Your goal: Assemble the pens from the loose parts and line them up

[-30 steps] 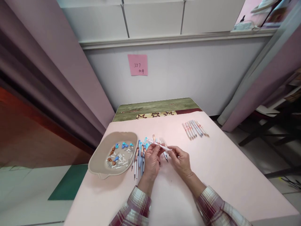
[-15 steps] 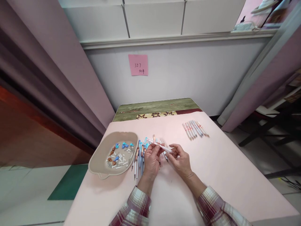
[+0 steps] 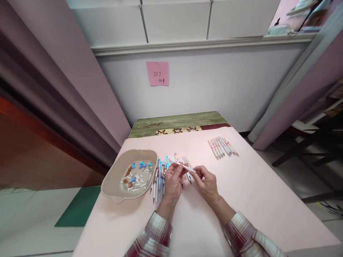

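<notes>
Holding 1 pen (image 3: pixel 190 169) are 2 hands (image 3: pixel 173 182).

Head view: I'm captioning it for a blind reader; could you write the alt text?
A left hand and right hand hold a white pen over a pink table. On the left stands a beige tub with small blue, brown and white parts, loose pens beside it; a row of pens lies at right.

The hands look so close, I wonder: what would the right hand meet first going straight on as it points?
The right hand is at one end of the pen; past that, it would probably meet the left hand first, though depth is unclear.
</notes>
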The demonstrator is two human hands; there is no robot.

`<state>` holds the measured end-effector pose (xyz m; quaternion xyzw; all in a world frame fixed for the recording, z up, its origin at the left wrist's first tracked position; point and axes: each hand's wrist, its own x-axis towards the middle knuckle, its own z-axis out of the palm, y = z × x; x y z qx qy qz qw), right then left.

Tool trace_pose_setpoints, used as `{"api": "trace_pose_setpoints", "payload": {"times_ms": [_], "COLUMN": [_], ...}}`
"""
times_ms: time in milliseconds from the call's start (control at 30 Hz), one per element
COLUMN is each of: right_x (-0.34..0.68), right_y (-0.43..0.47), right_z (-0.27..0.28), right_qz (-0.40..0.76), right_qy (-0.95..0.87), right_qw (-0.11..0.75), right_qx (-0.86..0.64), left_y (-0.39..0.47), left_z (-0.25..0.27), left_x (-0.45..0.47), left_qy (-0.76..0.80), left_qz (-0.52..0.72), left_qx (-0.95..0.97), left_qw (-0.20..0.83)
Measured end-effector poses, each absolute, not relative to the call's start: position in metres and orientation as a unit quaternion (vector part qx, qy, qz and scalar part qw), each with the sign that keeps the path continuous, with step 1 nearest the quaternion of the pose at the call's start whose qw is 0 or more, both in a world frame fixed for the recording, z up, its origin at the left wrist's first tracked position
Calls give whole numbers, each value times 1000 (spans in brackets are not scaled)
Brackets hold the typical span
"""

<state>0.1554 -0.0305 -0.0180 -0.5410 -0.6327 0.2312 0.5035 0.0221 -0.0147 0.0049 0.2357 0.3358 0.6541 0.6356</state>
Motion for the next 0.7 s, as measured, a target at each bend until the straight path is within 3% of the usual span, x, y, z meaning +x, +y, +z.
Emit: {"api": "trace_pose_setpoints", "payload": {"times_ms": [467, 700], "right_x": [157, 153], "right_y": [-31, -33], "right_z": [-17, -15], "right_qz": [241, 212], "right_qy": [-662, -636], "right_qw": [479, 515], "right_qx": [-524, -534], "left_y": [-15, -16], "left_z": [3, 7], "left_x": [23, 24], "left_qy": [328, 334], "left_qz": [642, 645], "left_qx": [244, 251], "left_qw": [649, 640]}}
